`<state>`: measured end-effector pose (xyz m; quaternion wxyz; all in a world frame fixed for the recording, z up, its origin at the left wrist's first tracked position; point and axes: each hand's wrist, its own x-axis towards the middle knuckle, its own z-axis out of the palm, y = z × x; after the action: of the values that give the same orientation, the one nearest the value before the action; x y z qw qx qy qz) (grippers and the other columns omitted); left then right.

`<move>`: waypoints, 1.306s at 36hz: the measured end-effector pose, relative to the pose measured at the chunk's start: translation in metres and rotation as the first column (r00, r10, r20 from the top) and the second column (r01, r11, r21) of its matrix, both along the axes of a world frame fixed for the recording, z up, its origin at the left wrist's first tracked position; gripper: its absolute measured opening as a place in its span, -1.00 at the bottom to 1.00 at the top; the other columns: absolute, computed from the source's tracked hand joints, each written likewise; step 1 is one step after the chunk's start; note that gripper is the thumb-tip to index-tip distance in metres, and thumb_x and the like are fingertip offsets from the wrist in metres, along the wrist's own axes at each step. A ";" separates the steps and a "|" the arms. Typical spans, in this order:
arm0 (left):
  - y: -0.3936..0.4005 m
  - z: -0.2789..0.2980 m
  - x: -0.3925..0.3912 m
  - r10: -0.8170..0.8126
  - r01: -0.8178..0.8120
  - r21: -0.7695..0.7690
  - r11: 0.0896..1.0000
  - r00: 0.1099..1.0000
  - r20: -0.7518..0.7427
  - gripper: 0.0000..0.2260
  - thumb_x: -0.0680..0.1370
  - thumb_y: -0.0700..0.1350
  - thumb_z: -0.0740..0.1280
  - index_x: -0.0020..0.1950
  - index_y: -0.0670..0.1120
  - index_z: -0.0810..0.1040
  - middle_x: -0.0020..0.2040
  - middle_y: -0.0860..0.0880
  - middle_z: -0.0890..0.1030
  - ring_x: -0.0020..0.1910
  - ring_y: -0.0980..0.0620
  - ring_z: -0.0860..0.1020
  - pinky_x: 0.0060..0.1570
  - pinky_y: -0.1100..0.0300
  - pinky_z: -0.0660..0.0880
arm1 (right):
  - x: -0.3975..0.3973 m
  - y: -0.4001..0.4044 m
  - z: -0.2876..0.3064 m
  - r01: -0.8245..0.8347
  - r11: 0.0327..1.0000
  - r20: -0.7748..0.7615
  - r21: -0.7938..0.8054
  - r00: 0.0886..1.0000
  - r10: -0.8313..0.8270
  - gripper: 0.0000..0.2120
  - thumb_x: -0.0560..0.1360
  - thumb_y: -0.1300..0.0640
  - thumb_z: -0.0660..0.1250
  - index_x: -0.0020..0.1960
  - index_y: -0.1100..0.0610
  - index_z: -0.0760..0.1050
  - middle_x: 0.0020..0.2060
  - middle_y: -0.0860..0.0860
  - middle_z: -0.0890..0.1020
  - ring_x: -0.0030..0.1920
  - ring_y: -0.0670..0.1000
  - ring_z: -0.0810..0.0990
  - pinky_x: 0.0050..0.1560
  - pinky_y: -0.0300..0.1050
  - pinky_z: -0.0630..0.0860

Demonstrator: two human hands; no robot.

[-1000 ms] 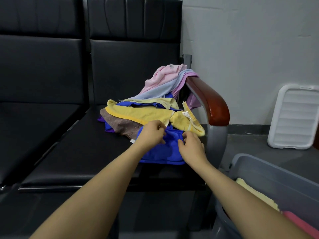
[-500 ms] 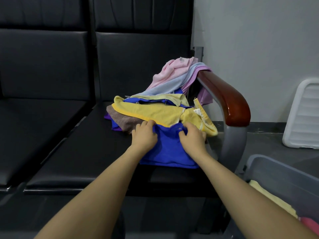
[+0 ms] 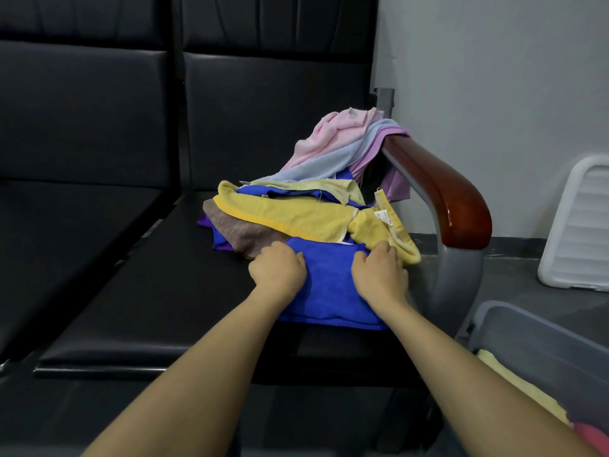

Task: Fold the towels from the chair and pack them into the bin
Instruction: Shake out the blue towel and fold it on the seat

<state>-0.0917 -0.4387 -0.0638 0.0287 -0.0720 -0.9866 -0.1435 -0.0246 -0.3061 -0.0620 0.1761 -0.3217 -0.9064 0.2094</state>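
No text can be read anywhere. A small white care tag (image 3: 383,216) sits on the yellow towel (image 3: 296,217). Its print is too small to make out.

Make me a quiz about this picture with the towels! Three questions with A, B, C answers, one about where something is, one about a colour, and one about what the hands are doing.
1. Where does the pink towel lie?
A. On top of the pile, by the wooden armrest
B. On the floor
C. On the far left seat

2. What colour is the towel under both hands?
A. Yellow
B. Blue
C. Brown

3. What are the hands doing?
A. Hanging idle
B. Lifting the white lid
C. Gripping the far edge of the blue towel

Answers:
1 A: the pink towel drapes at the pile's top, next to the armrest.
2 B: the left hand and right hand both rest on blue cloth.
3 C: the fingers of both hands curl over the towel's far edge on the chair seat.
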 end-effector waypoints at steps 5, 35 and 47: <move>0.000 -0.002 0.012 -0.010 0.010 -0.079 0.997 1.000 0.002 -0.51 0.62 0.15 0.10 0.30 -0.24 0.33 0.22 -0.18 0.49 0.13 -0.13 0.53 -0.10 0.10 0.38 | 0.010 0.001 -0.004 0.029 0.987 0.239 0.158 0.969 -0.067 -0.35 0.54 -0.17 0.17 0.41 0.29 0.16 0.37 0.20 0.29 0.36 0.17 0.29 0.34 0.02 0.26; -0.003 0.081 0.034 -0.078 0.136 0.095 0.986 0.885 -0.458 -0.65 0.66 0.06 0.01 0.27 -0.19 0.27 -0.10 -0.08 0.61 -0.20 -0.09 0.60 -0.50 0.18 0.22 | 0.048 -0.022 0.079 -0.033 0.971 -0.252 0.239 0.963 0.094 -0.64 0.63 -0.05 0.05 0.21 0.23 0.25 -0.16 0.14 0.62 -0.15 0.18 0.63 -0.31 -0.05 0.44; 0.128 0.129 0.099 -0.357 0.468 0.120 0.875 0.794 -0.491 -0.67 0.66 0.03 0.05 0.25 -0.20 0.26 0.01 -0.17 0.61 -0.02 -0.22 0.59 -0.23 0.07 0.31 | 0.137 0.073 0.112 0.264 0.931 -0.301 0.253 0.936 -0.183 -0.62 0.64 -0.06 0.01 0.22 0.25 0.22 -0.17 0.15 0.63 -0.13 0.23 0.62 -0.22 0.01 0.47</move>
<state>0.0071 -0.3109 0.0650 0.2346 -0.3145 -0.8876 -0.2414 0.1128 -0.2328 0.0497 0.3672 -0.3624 -0.8513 0.0951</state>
